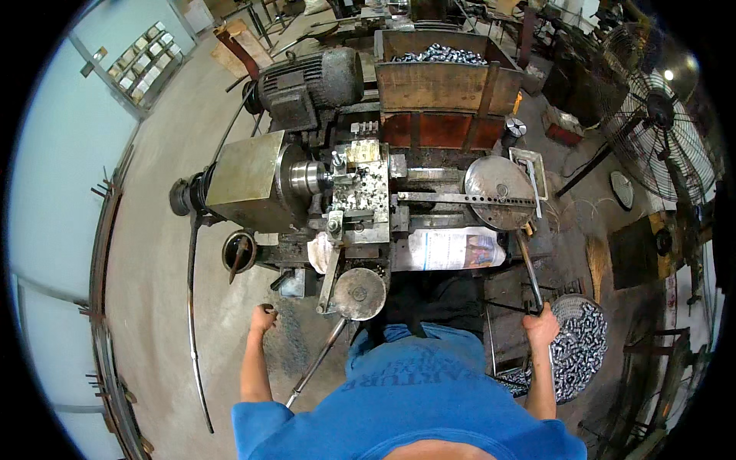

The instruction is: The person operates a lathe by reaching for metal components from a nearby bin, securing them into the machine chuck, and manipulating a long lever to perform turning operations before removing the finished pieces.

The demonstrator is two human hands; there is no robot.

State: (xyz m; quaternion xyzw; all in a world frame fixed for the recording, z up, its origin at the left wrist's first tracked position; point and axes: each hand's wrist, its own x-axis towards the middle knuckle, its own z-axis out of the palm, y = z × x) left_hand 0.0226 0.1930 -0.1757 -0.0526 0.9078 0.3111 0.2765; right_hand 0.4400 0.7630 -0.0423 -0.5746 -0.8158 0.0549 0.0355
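My right hand [542, 326] is wrapped round the lower end of a metal lever [529, 264]. That lever runs up to a large round steel disc [491, 175] at the right of a small lathe [249, 180]. Out to the left, my left hand [263, 317] hangs over the floor with its fingers curled; whatever they may hold is too small to make out. In the middle of the lathe, the chuck [305, 177] faces a tool slide [356, 201] strewn with metal chips. A smaller disc [360, 294] with a long rod sits in front of the slide.
A round basket [569, 303] full of small shiny metal parts stands by my right forearm. Behind the lathe, a wooden box [441, 88] holds more such parts. A newspaper [452, 249] lies on the lathe's front. To the left are a pot [239, 251] and a motor [310, 88]; a fan [658, 111] stands right.
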